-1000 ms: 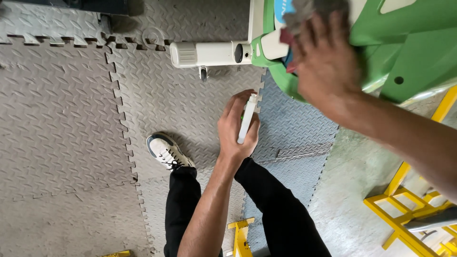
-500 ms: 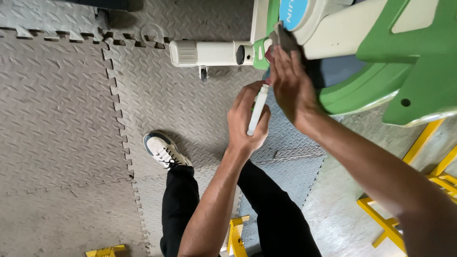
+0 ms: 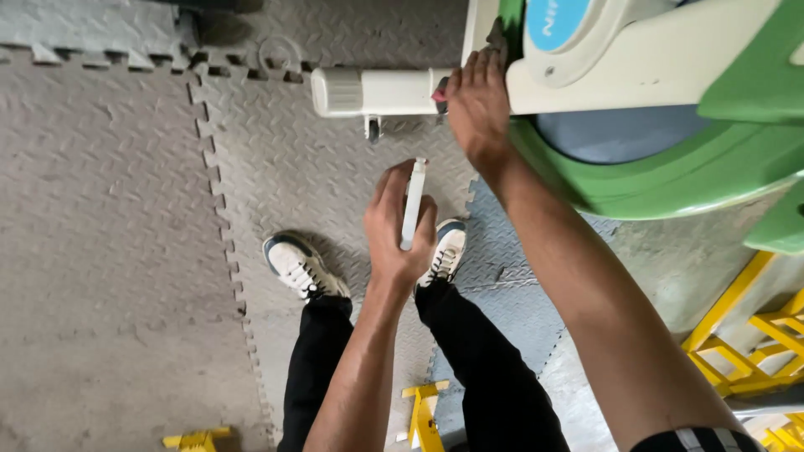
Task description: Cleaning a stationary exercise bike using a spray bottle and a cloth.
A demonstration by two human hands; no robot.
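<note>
The left hand [image 3: 400, 228] is closed around a slim white tube [image 3: 413, 203], fingers wrapped about its lower part and the thumb along one side; the tube stands out past the fingers, pointing far toward the machine. It is held in the air above the floor mats [image 3: 126, 167], just over the person's own shoes. What kind of tool the tube is cannot be told.

The right hand [image 3: 479, 105] reaches farther, fingers together and stretched flat, pressed against the edge of a cream and green machine [image 3: 670, 75] at the far right. Something dark, perhaps a cloth [image 3: 497, 35], shows at the fingertips, and a small pink bit [image 3: 439, 96] shows beside the thumb; neither is clear enough to name surely. The hand holds nothing in a pinch that can be seen.

A cream bar [image 3: 377, 90] with a ribbed end cap juts left from the machine, touching the right hand at the thumb side. Below the machine's cream body sits a green rounded rim [image 3: 653, 180] around a blue-grey surface [image 3: 620, 134], and a blue round panel [image 3: 557, 21] lies at the far top.

Two white and dark sneakers [image 3: 297, 266] and black trousers [image 3: 486, 368] are near the bottom. The mats are grey interlocking tiles, with one blue tile [image 3: 502, 276] under the right foot. Yellow frames [image 3: 745, 351] stand at the near right, and small yellow pieces [image 3: 423, 414] lie by the legs.
</note>
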